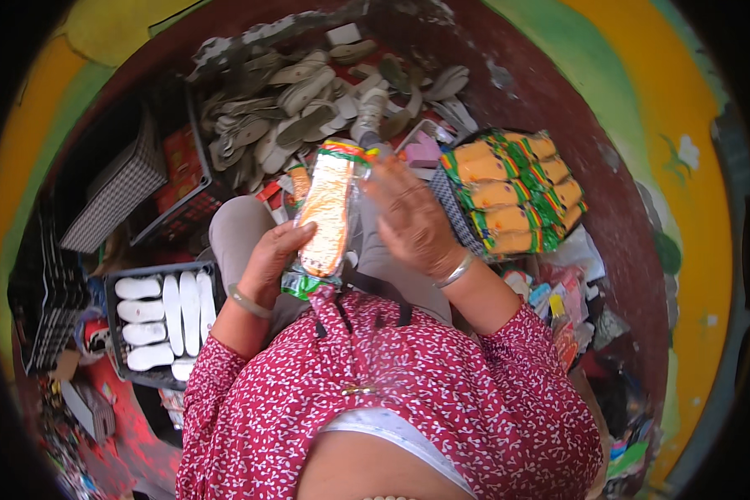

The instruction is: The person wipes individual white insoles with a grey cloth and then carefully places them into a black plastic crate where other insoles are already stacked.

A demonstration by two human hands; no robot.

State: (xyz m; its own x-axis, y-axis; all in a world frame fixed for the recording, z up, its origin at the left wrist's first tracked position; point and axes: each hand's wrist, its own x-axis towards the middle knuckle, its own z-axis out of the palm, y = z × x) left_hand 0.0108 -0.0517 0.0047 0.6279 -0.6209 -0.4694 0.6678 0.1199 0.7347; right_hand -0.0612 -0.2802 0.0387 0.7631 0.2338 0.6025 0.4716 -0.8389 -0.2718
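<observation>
At the left of the frame, a black crate (111,327) holds white insoles (191,312). Toward centre, the left hand (271,260) is closed around the lower left edge of the pack, thumb on its face. In the upper centre, a footwear pile (302,87) spreads out. The pack (328,215) is tilted at the centre of the frame, its banded end uppermost, with clear film over a pale orange insole. Just right of it, the right hand (410,218) is spread, fingers extended and blurred; no hold is visible, and contact with the film cannot be confirmed.

The step in hand appears to be handling the film. Grip the edge lightly; excess pressure could bend the insole. Support it from behind. Apply the right fingers flat; pinching could crease or tear the film.

At the right, a checked box (458,212) carries filled packs (502,197) in rows.
</observation>
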